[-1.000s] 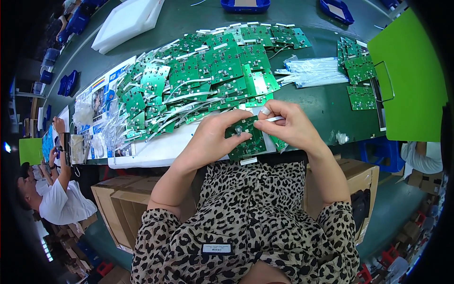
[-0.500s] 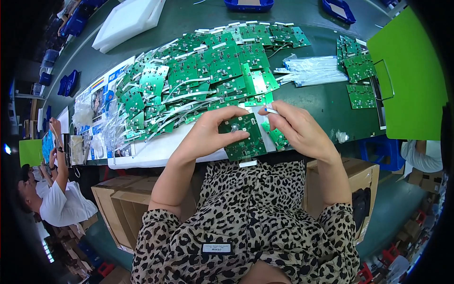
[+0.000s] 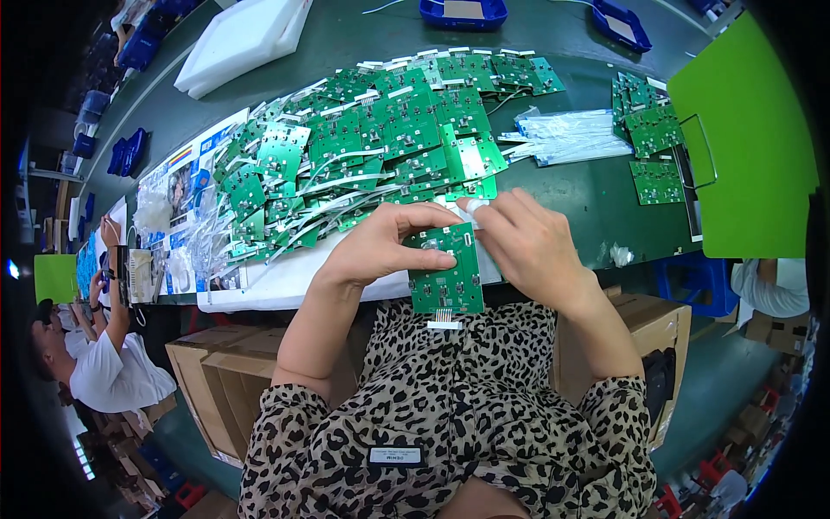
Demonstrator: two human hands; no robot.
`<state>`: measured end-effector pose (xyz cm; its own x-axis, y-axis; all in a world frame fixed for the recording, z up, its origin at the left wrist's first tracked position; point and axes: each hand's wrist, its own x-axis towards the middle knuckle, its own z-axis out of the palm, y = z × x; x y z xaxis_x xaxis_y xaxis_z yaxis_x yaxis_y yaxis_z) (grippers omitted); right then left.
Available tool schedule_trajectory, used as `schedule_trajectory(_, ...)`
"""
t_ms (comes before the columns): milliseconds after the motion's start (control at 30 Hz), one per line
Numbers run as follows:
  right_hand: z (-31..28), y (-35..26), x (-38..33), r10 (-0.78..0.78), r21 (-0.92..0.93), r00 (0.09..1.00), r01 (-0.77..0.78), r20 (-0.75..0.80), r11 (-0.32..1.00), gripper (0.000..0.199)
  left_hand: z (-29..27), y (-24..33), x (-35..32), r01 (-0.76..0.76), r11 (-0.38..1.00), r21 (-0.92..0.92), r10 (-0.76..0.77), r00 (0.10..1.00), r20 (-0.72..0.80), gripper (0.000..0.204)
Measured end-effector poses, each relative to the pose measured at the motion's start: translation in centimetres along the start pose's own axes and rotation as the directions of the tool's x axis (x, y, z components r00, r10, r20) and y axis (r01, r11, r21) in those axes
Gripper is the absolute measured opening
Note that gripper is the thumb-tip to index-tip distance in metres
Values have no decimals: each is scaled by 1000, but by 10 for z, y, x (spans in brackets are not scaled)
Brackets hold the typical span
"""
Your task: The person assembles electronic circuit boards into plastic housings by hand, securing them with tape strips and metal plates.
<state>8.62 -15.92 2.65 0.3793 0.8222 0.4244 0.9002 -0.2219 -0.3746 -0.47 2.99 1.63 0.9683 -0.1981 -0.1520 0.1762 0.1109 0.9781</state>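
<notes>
In front of my body, my left hand (image 3: 380, 242) is closed on a green circuit board (image 3: 446, 290), the thumb lying across its face. A white pin connector sticks out of the board's near edge. My right hand (image 3: 532, 246) is closed, its thumb and fingers pinching a white flat ribbon cable (image 3: 475, 206) just beyond the board's far right corner. Most of that cable is hidden by the fingers. Past both hands spreads a large heap of green circuit boards (image 3: 415, 121), overlapping one another, with white flat cables trailing from several of them.
A bundle of white flat cables (image 3: 575, 136) lies right of the heap. Beyond it are more boards (image 3: 657, 183) and a lime-green panel (image 3: 748, 147). White foam sheets (image 3: 242, 43) and blue trays (image 3: 462, 12) stand at the back. A co-worker (image 3: 117, 368) sits at far left.
My right hand has moved slightly left, bringing the ribbon cable closer to the board's far edge. The board in my left hand has come nearer my body and turned straighter.
</notes>
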Motion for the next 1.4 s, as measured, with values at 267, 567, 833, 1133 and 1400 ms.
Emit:
schedule_trajectory(267, -9, 11, -2, 235, 564, 943, -329, 235, 758, 13, 5, 9, -3, -89, 959, 268, 87, 996, 18, 34)
schedule_trajectory(567, -9, 1, -8, 467, 698, 860, -465, 208, 545, 13, 9, 12, -10, -9, 946, 323, 59, 988, -145, 36)
schedule_trajectory(833, -1, -3, -5, 458, 677, 873, -440, 170, 589, 14, 13, 17, -10, -17, 876, 482, 112, 979, -168, 36)
schedule_trajectory(1133, -1, -3, -5, 468, 606, 866, -469, 174, 642, 19, 14, 15, -11, -7, 838, 546, 116, 980, -165, 35)
schedule_trajectory(1400, -2, -4, -4, 459, 592, 859, -495, 225, 636, 16, 15, 14, -10, 1, 825, 565, 116, 978, -171, 35)
